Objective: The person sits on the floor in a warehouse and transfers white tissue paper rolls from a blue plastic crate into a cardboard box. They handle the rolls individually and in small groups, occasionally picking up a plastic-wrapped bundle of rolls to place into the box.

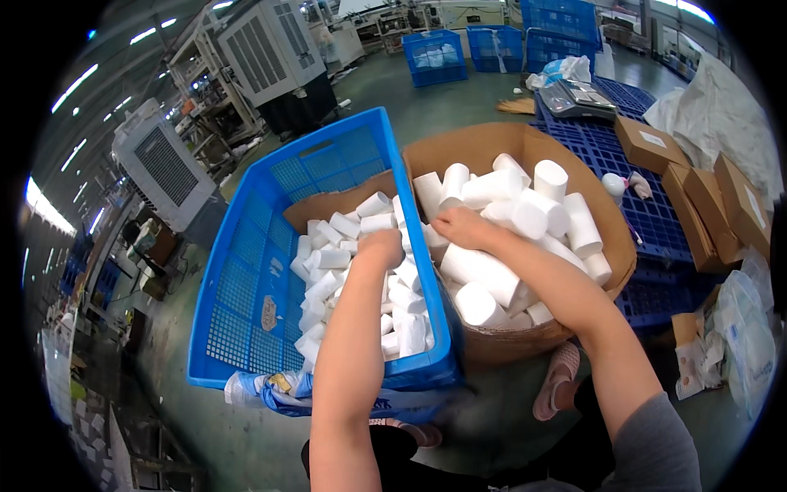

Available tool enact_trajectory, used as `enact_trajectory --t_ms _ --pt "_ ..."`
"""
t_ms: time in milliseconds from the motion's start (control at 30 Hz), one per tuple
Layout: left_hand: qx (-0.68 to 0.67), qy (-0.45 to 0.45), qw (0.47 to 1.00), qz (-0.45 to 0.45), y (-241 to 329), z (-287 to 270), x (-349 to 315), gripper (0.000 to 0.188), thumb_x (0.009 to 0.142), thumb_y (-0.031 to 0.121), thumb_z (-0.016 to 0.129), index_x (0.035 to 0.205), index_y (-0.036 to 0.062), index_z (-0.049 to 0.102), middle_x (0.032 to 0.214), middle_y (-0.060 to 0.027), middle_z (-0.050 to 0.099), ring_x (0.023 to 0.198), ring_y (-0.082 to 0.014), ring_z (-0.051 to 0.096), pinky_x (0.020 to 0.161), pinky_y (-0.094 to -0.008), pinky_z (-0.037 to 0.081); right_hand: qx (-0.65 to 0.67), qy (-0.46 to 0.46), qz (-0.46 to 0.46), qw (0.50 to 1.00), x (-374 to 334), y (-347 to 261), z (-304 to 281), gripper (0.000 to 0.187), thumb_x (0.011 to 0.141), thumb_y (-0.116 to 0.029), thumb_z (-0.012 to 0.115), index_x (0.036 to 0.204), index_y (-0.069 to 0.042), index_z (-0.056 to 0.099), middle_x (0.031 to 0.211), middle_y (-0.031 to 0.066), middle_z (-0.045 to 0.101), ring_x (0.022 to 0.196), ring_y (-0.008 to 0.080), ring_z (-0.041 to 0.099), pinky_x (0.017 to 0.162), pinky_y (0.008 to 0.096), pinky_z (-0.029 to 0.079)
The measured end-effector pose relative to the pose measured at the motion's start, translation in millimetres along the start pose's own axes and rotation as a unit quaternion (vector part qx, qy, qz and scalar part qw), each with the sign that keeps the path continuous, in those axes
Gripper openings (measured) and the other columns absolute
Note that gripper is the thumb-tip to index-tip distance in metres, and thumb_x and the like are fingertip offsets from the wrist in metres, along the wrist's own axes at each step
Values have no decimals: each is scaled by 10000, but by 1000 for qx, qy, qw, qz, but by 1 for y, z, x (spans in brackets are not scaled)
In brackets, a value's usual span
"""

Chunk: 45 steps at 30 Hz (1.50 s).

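Observation:
My left hand (382, 248) reaches down among small white rolls (330, 259) in a tall blue plastic crate (215, 328). Its back faces up and its fingers are hidden, so its grip cannot be made out. Just across the crate's right wall, my right hand (461, 227) is in a round-bent cardboard box (525, 141) of larger white cylindrical rolls (482, 275). Those fingers are curled down, closed, against the rolls at the box's left side; what they hold is hidden.
Blue pallets (648, 215) at the right bear a digital scale (577, 98) and small cardboard boxes (652, 144). A clear plastic bag (744, 340) lies nearer. Blue crates (434, 57) stand at the back; air coolers (168, 160) are at the left. My feet (557, 381) are beside the cardboard box.

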<state>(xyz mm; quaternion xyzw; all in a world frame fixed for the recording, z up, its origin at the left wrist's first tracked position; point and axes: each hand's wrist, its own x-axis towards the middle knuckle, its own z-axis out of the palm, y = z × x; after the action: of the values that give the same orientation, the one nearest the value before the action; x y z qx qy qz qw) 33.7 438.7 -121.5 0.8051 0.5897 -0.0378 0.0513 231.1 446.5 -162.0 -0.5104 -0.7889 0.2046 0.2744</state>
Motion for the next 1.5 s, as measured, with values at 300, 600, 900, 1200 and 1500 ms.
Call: enact_trajectory --t_ms 300,600,900,1200,1500 --pt "2 -90 996 27 4 7 0 306 811 288 629 1048 98 673 1072 -155 652 982 -325 620 846 -399 492 -8 -9 5 1000 1 1 5 401 883 -314 455 892 30 662 951 253 634 909 410 600 833 465 465" --pt "-16 -108 994 32 20 -17 -20 266 829 212 585 1029 60 671 1045 -180 654 960 -333 625 832 -394 497 -11 -20 9 1000 -3 -5 0 391 885 -299 454 875 31 662 923 256 634 886 412 600 817 464 464" --pt "158 81 983 -50 30 -15 -13 216 799 147 601 996 77 656 960 -109 679 902 -269 654 846 -402 436 -6 -25 12 1000 -1 1 1 403 893 -307 447 883 34 662 933 251 638 880 410 603 813 459 466" --pt "-19 444 886 133 57 1 -3 284 870 251 561 1042 25 568 1022 -153 619 1032 -308 555 908 -428 378 40 17 -28 999 5 15 14 314 875 -281 505 861 -8 658 906 229 646 850 393 612 762 447 482" --pt "-35 214 961 172 57 10 -3 359 895 337 512 1096 41 541 1074 -185 598 1062 -349 526 952 -458 311 19 11 -87 996 5 20 14 209 797 -234 574 855 -52 660 892 200 655 833 379 618 738 444 490"
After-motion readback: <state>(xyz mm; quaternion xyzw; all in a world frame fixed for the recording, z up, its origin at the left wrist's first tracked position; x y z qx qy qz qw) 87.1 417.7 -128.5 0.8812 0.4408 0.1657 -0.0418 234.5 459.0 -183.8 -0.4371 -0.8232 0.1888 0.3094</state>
